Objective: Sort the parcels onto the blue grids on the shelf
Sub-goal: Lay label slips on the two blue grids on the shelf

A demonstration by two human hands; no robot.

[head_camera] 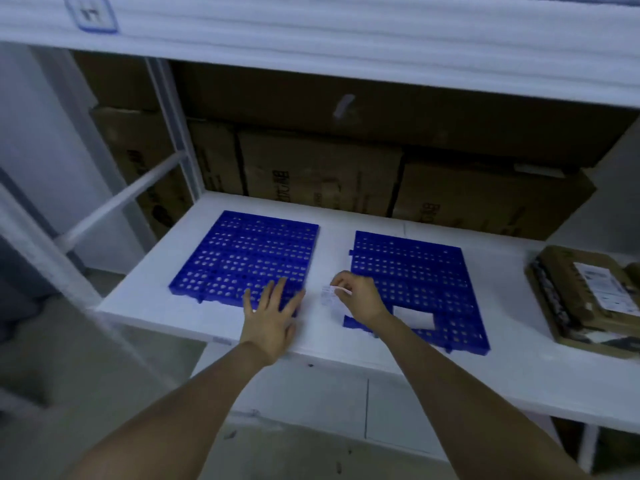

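Two blue perforated grids lie side by side on the white shelf [502,362]: the left grid [239,251] and the right grid [415,271]. My left hand [273,313] rests flat with fingers spread on the front right corner of the left grid. My right hand [356,296] pinches a small white printed label [329,292] over the gap between the grids. A white slip [414,317] lies on the front part of the right grid. Brown cardboard parcels [588,299] with a shipping label are stacked at the shelf's right end.
Large brown cardboard boxes [318,174] stand along the back of the shelf. An upper shelf board [346,36] overhangs the space. A white frame post and a diagonal brace [121,199] run along the left side. The grey floor lies below.
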